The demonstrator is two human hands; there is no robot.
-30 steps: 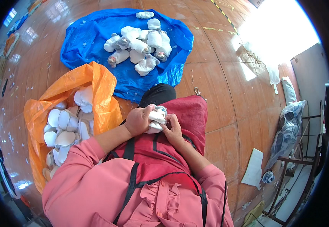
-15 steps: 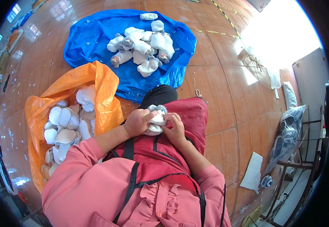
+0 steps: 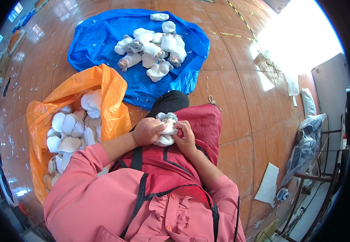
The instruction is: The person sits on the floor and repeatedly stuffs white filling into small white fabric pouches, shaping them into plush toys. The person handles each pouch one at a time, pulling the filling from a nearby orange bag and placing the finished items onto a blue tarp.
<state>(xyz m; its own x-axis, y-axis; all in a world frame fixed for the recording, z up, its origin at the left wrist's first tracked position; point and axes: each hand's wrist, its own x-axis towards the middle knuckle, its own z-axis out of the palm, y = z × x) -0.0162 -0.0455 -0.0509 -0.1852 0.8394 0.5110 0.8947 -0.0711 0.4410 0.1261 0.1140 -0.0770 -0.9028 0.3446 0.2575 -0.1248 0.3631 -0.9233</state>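
Observation:
Over my lap I hold a small plush doll (image 3: 168, 119) with a grey fuzzy head, a little face and a white cloth body. My left hand (image 3: 146, 132) grips its left side, the thumb lying across the white cloth below the face. Pinched against the doll's right side are the fingers of my right hand (image 3: 186, 139). What the right fingertips grasp is too small to make out, beyond the edge of the white cloth. Beneath the doll, a dark red apron (image 3: 201, 123) covers my lap.
An orange bag (image 3: 114, 92) at my left holds several white and beige padded oval pieces (image 3: 71, 126). Ahead lies a blue plastic sheet (image 3: 98, 44) bearing several similar dolls (image 3: 158, 70). To the right are a white sheet piece (image 3: 268, 183), a clear plastic bag (image 3: 306, 141) and a metal rack (image 3: 318, 176).
My left thumb has come down from beside the doll's face onto the white cloth beneath it, so more of the face shows. The right hand stays nearly still.

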